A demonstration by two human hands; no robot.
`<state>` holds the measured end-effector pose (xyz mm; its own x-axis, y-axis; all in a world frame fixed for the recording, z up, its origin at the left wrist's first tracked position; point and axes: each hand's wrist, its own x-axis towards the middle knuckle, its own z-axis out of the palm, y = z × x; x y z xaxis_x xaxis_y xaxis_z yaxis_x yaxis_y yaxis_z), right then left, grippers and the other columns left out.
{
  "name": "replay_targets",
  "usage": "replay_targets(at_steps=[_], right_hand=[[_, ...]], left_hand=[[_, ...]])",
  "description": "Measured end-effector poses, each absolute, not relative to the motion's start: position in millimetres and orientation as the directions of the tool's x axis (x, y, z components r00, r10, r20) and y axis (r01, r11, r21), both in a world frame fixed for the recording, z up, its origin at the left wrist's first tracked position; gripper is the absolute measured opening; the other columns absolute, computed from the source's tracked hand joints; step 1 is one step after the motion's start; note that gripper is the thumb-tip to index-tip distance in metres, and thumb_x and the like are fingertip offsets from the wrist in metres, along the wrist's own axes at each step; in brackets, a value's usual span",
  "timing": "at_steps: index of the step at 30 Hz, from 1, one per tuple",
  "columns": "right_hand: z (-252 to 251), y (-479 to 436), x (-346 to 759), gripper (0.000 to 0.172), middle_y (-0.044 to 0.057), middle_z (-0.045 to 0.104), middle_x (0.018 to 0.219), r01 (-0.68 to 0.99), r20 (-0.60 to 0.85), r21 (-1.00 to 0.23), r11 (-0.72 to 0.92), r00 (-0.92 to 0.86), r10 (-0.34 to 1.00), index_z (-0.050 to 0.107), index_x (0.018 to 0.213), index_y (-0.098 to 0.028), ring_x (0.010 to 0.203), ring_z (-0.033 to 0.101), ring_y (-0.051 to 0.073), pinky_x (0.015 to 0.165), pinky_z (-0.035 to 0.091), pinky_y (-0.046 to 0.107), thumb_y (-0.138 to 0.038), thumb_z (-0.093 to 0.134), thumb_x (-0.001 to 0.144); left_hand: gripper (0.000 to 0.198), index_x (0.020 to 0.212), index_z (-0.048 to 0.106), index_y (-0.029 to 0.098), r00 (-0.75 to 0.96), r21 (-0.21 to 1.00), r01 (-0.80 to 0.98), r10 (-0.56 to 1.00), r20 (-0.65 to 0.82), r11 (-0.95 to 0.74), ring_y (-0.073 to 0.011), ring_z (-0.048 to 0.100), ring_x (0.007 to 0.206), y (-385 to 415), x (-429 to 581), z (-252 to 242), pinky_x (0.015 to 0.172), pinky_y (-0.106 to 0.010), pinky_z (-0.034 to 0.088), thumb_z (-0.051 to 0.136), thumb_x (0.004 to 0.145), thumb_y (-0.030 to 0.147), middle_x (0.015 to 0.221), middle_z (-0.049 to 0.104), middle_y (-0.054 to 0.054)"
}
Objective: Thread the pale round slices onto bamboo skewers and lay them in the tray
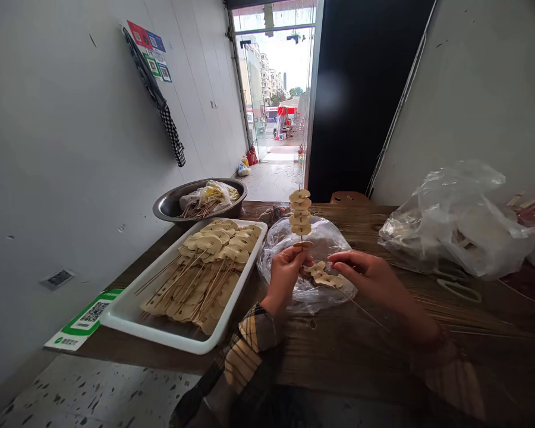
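Observation:
My left hand (288, 272) holds an upright skewer (300, 215) threaded with several pale, round slices, one of them lower down near the fingertips. My right hand (361, 270) is just to the right, its thumb and fingers apart, and nothing shows between them. Below the hands, a clear plastic bag (274, 244) lies spread on the wooden table, with another skewer of pale slices (323, 276) on it. To the left, a white tray (160, 340) bears many filled skewers (209, 244), their bare sticks pointing toward me.
Behind the tray is a metal bowl (164, 205) with bagged sticks. Plastic bags (468, 220) and scissors (459, 289) lie at the right, near loose thin sticks (455, 315). A green payment card (82, 321) is at the table's left edge.

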<state>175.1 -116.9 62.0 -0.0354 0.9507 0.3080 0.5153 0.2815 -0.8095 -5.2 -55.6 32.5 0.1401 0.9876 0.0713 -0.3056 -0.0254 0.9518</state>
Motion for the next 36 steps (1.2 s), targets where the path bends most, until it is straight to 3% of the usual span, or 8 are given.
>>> replay_targets(at_steps=[3,8,13,17,25,28,31,36], right_hand=[[67.2,-108.1,188.8,0.032,0.007,0.076,0.091,0.489,0.256,-0.837,0.247,-0.048,0.965,0.076,0.100,-0.021,0.081,0.069,0.021,0.071,0.052,0.032,-0.046,0.061,0.086],[56.3,-73.1,187.9,0.042,0.007,0.074,0.081,0.264,0.243,-0.936,0.232,0.010,0.970,0.076,0.096,-0.016,0.072,0.065,0.018,0.066,0.052,0.031,-0.053,0.063,0.081],[40.0,-61.7,168.2,0.034,0.006,0.076,0.092,0.199,0.286,-0.938,0.285,-0.029,0.958,0.078,0.093,-0.020,0.086,0.067,0.022,0.076,0.052,0.034,-0.050,0.068,0.079],[31.0,-65.2,161.0,0.035,0.006,0.076,0.087,0.046,0.218,-0.975,0.218,0.011,0.976,0.078,0.086,-0.020,0.078,0.067,0.021,0.067,0.053,0.032,-0.052,0.071,0.075],[21.7,-69.8,156.7,0.026,0.001,0.073,0.078,-0.277,0.127,-0.953,0.127,0.016,0.992,0.074,0.078,-0.021,0.072,0.065,0.016,0.070,0.054,0.030,-0.043,0.082,0.066],[21.8,-71.5,156.0,0.024,0.001,0.072,0.076,-0.250,0.152,-0.955,0.161,0.056,0.987,0.074,0.077,-0.021,0.071,0.064,0.016,0.069,0.052,0.030,-0.042,0.081,0.067],[23.2,-73.5,155.7,0.020,0.002,0.070,0.078,-0.106,0.252,-0.959,0.261,0.091,0.963,0.075,0.075,-0.021,0.074,0.062,0.016,0.068,0.050,0.030,-0.040,0.080,0.070],[23.8,-77.6,153.7,0.017,0.003,0.067,0.084,0.108,0.379,-0.921,0.373,0.036,0.925,0.077,0.077,-0.023,0.072,0.058,0.015,0.059,0.046,0.027,-0.040,0.076,0.076]], left_hand=[[0.025,0.088,0.072,0.011,0.151,0.962,-0.269,0.984,0.091,-0.048,-0.0106,0.059,0.060,-55.5,-9.2,29.7,0.052,-0.019,0.043,0.072,0.072,0.030,0.068,0.069,-0.005],[0.027,0.090,0.072,0.012,0.223,0.970,-0.243,0.971,0.088,-0.032,-0.0106,0.058,0.056,-55.6,-9.5,25.4,0.051,-0.021,0.040,0.073,0.072,0.033,0.070,0.070,-0.005],[0.027,0.085,0.073,0.012,0.313,0.977,-0.215,0.947,0.075,-0.006,-0.0111,0.057,0.054,-56.1,-5.6,23.4,0.049,-0.021,0.038,0.076,0.072,0.036,0.067,0.069,-0.005],[0.030,0.085,0.073,0.012,0.378,0.984,-0.181,0.923,0.077,-0.008,-0.0117,0.057,0.055,-56.9,-2.9,24.3,0.053,-0.023,0.042,0.077,0.072,0.039,0.067,0.069,-0.005],[0.031,0.085,0.073,0.013,0.431,0.993,-0.098,0.896,0.106,-0.071,-0.0114,0.056,0.058,-59.1,-3.9,24.5,0.054,-0.023,0.038,0.075,0.076,0.042,0.071,0.068,-0.006],[0.040,0.085,0.073,0.012,0.431,0.984,-0.171,0.894,0.123,-0.053,-0.0115,0.055,0.060,-59.6,-4.5,23.1,0.056,-0.024,0.038,0.068,0.081,0.051,0.073,0.068,-0.007],[0.049,0.085,0.072,0.012,0.416,0.963,-0.265,0.906,0.077,0.040,-0.0130,0.056,0.063,-59.3,-4.1,22.3,0.059,-0.025,0.039,0.063,0.081,0.060,0.076,0.068,-0.009],[0.043,0.076,0.068,0.012,0.420,0.934,-0.322,0.907,-0.005,0.155,-0.0122,0.056,0.061,-58.1,-3.3,23.7,0.059,-0.025,0.039,0.070,0.076,0.055,0.070,0.065,-0.006]])
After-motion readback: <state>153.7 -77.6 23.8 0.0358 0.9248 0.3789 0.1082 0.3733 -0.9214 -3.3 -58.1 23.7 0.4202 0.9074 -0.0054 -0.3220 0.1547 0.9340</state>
